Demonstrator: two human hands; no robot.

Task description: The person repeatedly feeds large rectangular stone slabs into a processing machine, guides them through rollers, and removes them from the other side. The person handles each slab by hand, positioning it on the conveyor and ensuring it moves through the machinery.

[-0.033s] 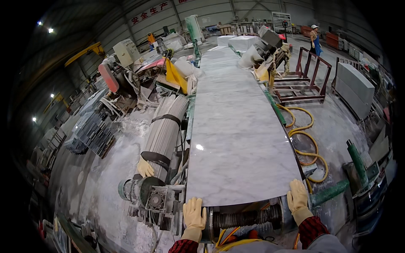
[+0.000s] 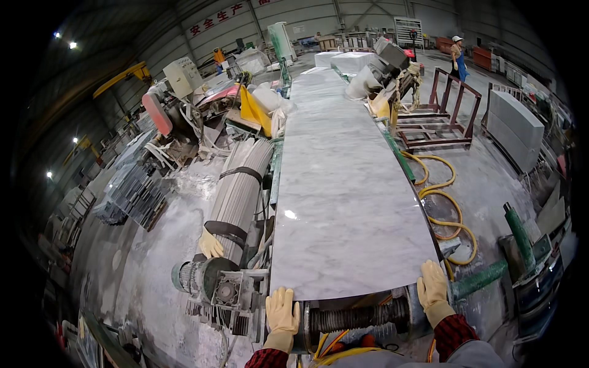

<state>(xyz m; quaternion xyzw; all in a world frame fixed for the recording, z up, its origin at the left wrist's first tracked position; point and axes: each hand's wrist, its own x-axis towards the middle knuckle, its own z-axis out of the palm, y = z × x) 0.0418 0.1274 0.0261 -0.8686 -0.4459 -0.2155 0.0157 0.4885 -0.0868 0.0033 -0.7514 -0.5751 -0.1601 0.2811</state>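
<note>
Left hand [image 2: 283, 313]: gloved, 7 o'clock of slab centre, at near corner; fingers straight, close together, no pinch visible.
Right hand [image 2: 434, 293]: gloved, 5 o'clock, other near corner; fingers straight, underside hidden, contact pressure can't tell.
Forearms: cut off at lower rim.
Ribbed roller [image 2: 359, 316]: 6 o'clock, just below slab's near edge, partly covered.
Slab [image 2: 350, 214]: between and beyond hands, runs to 12 o'clock; white-grey, cloudy streaks, glossy, glare spot toward 8 o'clock. Underside hidden.
Far end: hard to separate from pale blocks [image 2: 353, 62].
</note>
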